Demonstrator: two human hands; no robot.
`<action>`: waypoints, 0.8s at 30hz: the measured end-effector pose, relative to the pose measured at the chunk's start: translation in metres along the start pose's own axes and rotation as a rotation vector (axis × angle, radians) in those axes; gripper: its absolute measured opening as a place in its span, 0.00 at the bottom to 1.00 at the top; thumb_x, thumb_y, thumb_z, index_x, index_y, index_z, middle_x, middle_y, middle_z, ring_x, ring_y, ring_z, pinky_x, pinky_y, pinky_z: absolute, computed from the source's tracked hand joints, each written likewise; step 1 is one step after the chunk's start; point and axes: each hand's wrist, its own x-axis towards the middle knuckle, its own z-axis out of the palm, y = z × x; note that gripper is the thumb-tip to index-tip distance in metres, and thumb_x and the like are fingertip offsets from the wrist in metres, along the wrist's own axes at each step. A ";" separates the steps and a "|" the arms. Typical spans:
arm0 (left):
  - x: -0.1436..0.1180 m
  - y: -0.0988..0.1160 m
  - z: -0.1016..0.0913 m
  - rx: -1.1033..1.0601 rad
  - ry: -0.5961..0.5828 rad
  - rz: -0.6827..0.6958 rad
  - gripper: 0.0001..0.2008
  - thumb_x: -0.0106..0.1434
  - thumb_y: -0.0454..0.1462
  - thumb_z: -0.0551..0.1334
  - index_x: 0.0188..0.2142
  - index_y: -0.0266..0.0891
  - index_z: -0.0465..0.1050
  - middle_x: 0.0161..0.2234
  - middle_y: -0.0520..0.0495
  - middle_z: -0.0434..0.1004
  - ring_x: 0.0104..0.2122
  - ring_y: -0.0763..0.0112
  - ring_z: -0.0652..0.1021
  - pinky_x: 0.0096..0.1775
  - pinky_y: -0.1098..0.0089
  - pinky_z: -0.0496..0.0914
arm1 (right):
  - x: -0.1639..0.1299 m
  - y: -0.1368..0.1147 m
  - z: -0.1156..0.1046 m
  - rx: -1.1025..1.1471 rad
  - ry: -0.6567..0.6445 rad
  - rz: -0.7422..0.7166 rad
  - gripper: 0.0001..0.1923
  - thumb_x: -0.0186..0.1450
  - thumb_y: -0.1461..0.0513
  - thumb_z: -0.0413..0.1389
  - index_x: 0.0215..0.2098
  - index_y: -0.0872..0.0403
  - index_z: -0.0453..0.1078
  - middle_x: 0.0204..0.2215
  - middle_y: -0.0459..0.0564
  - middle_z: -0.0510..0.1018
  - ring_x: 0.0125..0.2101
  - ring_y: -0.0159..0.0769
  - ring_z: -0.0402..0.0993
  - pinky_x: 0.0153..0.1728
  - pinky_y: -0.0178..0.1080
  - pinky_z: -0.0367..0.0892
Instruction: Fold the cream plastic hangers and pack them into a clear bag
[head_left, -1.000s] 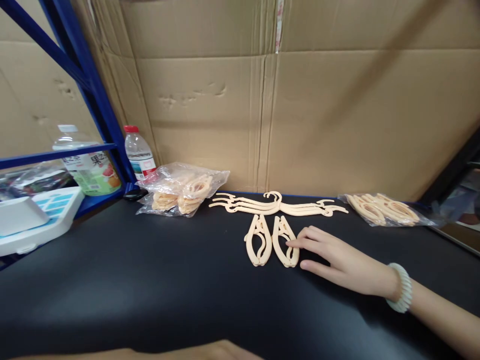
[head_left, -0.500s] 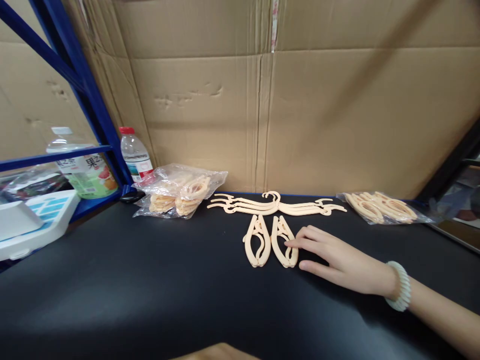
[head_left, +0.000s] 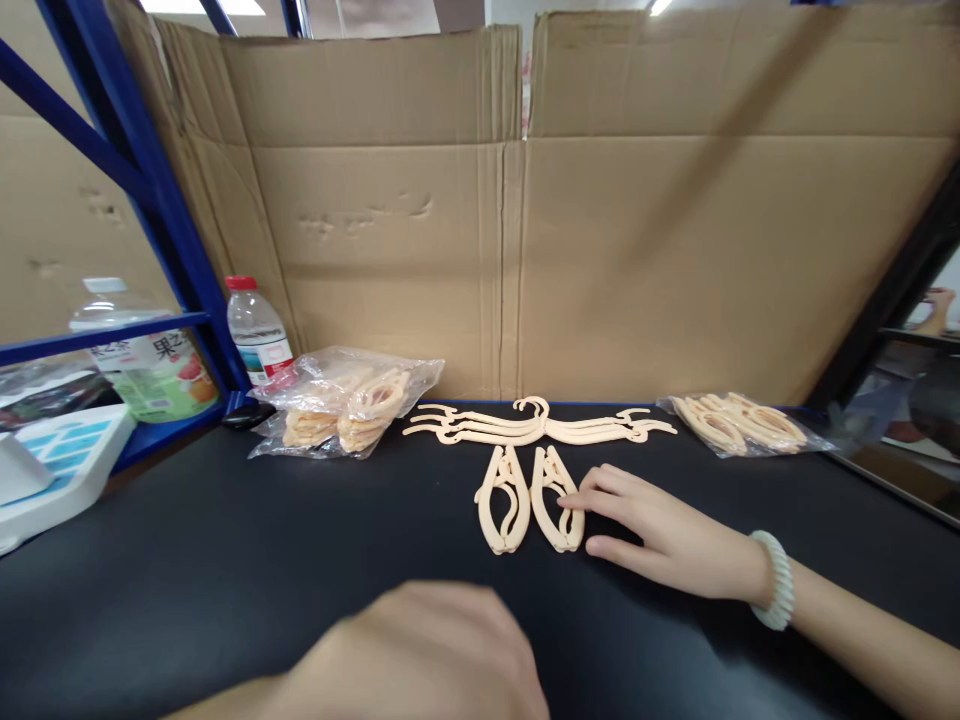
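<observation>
Head view. The right hand (head_left: pixel 660 535) is lying flat on the black table (head_left: pixel 225 560), fingers loosely spread, gripping nothing; its fingertips (head_left: pixel 571 497) are touching the right one of two folded hangers (head_left: pixel 556 485). These are cream plastic, smooth and thin, each folded into a pointed oval loop, and are sitting side by side near the table's middle. A pale beaded bracelet (head_left: pixel 776 580) is circling the right wrist. The left hand (head_left: pixel 420 655) is showing at the bottom edge, large and blurred; whether it is spread or closed cannot be told, and it is touching nothing visible.

Just behind the folded pair, a stack of unfolded hangers (head_left: pixel 536 425) of the same cream plastic is lying spread out in long, curved arms with a hook at the centre. A crinkled clear bag of hangers (head_left: pixel 345 400) is resting to the left, and a second bag (head_left: pixel 739 425) to the right.

The table surface is looking matte and dark. Creased brown cardboard (head_left: pixel 600 250) is standing as a wall behind it. At left, a blue metal rack (head_left: pixel 127 180) is rising, with a red-capped water bottle (head_left: pixel 259 335) beside it and a larger drink bottle (head_left: pixel 146 355) behind its rail.
</observation>
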 end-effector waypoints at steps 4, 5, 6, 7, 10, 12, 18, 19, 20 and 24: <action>0.026 -0.019 -0.005 0.075 0.216 -0.038 0.06 0.60 0.33 0.64 0.28 0.39 0.69 0.31 0.47 0.80 0.32 0.69 0.79 0.37 0.71 0.72 | 0.000 0.002 0.001 0.045 0.039 -0.010 0.18 0.70 0.56 0.49 0.56 0.51 0.64 0.43 0.53 0.69 0.44 0.39 0.66 0.48 0.43 0.64; 0.028 -0.030 -0.006 0.105 0.240 -0.070 0.06 0.61 0.34 0.64 0.28 0.38 0.69 0.31 0.47 0.80 0.31 0.70 0.79 0.37 0.71 0.72 | 0.000 0.003 0.001 0.064 0.052 -0.015 0.18 0.70 0.56 0.49 0.56 0.51 0.64 0.42 0.53 0.70 0.43 0.39 0.66 0.47 0.43 0.64; 0.029 -0.041 -0.007 0.129 0.263 -0.116 0.06 0.61 0.34 0.63 0.27 0.38 0.69 0.30 0.47 0.80 0.32 0.69 0.79 0.37 0.71 0.71 | 0.000 0.003 0.001 0.084 0.067 -0.022 0.17 0.70 0.57 0.49 0.54 0.51 0.65 0.42 0.52 0.70 0.43 0.38 0.67 0.47 0.42 0.65; 0.029 -0.052 -0.007 0.143 0.296 -0.157 0.07 0.63 0.35 0.61 0.27 0.38 0.70 0.30 0.47 0.80 0.32 0.70 0.79 0.37 0.72 0.71 | 0.001 0.005 0.001 0.105 0.084 -0.032 0.16 0.69 0.57 0.49 0.53 0.52 0.66 0.41 0.52 0.71 0.42 0.37 0.67 0.46 0.41 0.65; 0.026 -0.075 -0.006 0.189 0.321 -0.255 0.13 0.67 0.36 0.53 0.29 0.38 0.72 0.29 0.48 0.80 0.30 0.70 0.78 0.36 0.72 0.70 | 0.001 0.012 -0.001 0.134 0.146 -0.034 0.14 0.69 0.59 0.49 0.50 0.52 0.68 0.37 0.50 0.73 0.39 0.36 0.69 0.42 0.39 0.67; 0.025 -0.078 -0.004 0.219 0.328 -0.298 0.16 0.68 0.37 0.50 0.28 0.38 0.73 0.27 0.49 0.78 0.28 0.71 0.77 0.33 0.73 0.68 | 0.000 0.023 -0.003 0.101 0.218 0.009 0.13 0.69 0.59 0.49 0.49 0.52 0.69 0.35 0.50 0.74 0.36 0.36 0.71 0.39 0.39 0.68; 0.029 -0.070 -0.002 0.272 0.318 -0.384 0.16 0.68 0.40 0.50 0.30 0.39 0.72 0.28 0.51 0.76 0.30 0.71 0.76 0.35 0.73 0.68 | -0.005 0.071 -0.005 -0.108 0.393 0.093 0.14 0.68 0.59 0.49 0.49 0.54 0.69 0.47 0.55 0.74 0.49 0.44 0.69 0.53 0.51 0.63; 0.029 -0.070 -0.002 0.265 0.319 -0.383 0.14 0.68 0.40 0.51 0.31 0.39 0.71 0.30 0.50 0.76 0.32 0.70 0.76 0.37 0.72 0.68 | -0.005 0.078 -0.004 -0.141 0.398 0.100 0.16 0.68 0.58 0.49 0.51 0.54 0.67 0.49 0.56 0.73 0.52 0.45 0.67 0.55 0.52 0.61; 0.030 -0.071 -0.002 0.258 0.326 -0.380 0.12 0.67 0.40 0.52 0.33 0.39 0.71 0.32 0.50 0.76 0.34 0.70 0.76 0.39 0.71 0.69 | -0.006 0.083 -0.003 -0.169 0.392 0.110 0.17 0.68 0.58 0.49 0.53 0.54 0.66 0.52 0.56 0.71 0.54 0.45 0.65 0.57 0.53 0.59; 0.030 -0.076 -0.003 0.254 0.363 -0.379 0.06 0.65 0.38 0.54 0.36 0.40 0.69 0.35 0.50 0.76 0.36 0.69 0.76 0.41 0.70 0.69 | -0.006 0.092 0.001 -0.220 0.310 0.153 0.22 0.69 0.57 0.46 0.58 0.57 0.61 0.58 0.59 0.65 0.59 0.47 0.58 0.59 0.55 0.55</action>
